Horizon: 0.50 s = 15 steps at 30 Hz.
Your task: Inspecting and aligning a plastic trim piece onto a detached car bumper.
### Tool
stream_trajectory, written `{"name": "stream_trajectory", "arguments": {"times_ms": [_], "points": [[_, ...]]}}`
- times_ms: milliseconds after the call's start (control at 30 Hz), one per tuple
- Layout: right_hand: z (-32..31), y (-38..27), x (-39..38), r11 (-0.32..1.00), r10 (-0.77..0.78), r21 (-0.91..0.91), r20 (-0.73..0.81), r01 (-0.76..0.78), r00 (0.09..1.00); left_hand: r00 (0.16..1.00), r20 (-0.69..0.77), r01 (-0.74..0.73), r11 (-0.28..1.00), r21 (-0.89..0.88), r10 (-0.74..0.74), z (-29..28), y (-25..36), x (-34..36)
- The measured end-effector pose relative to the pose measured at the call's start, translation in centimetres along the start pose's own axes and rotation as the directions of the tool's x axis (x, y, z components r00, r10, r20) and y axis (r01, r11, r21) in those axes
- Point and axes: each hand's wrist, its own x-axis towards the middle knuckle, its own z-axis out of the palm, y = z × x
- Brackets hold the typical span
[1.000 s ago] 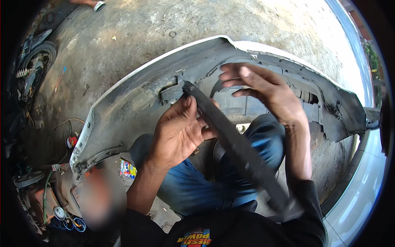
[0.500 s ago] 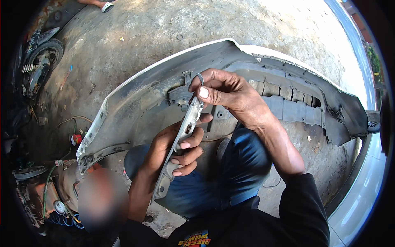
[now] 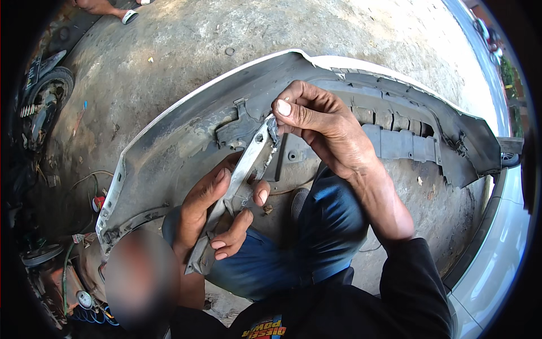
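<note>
Grey strip: slants up between both hands, above the jeans
Left hand: wraps the strip's lower half with a closed grip
Right hand: seems to pinch the strip's ragged upper end, exact contact partly hidden
Bumper: lies inner side up on the floor, beyond the jeans

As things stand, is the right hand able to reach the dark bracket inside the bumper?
Probably yes: the right hand appears near the dark bracket, whose upper part shows uncovered. However, the strip lies partly between them, so the hand may need to go around.
</note>
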Motion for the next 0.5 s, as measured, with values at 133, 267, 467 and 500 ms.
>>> {"name": "stream_trajectory", "arguments": {"times_ms": [133,267,467,500], "points": [[-0.1,0.4,0.1,0.954,-0.144,-0.280,-0.116,0.107,0.983,1.000,-0.022,0.000,1.000,-0.023,0.000,-0.2,0.1,0.5],[-0.3,0.4,0.2,0.938,-0.192,-0.318,-0.158,0.134,0.969,0.999,-0.042,0.006,0.999,0.038,-0.004,-0.3,0.2,0.8],[-1.1,-0.3,0.5,0.958,-0.046,-0.288,-0.136,0.005,0.990,0.997,-0.068,-0.030,1.000,0.004,0.030,0.0,0.4,0.3],[-1.1,-0.3,0.5,0.958,-0.046,-0.288,-0.136,0.005,0.990,0.996,-0.082,-0.044,0.999,-0.002,0.044,0.1,0.4,0.2]]}}
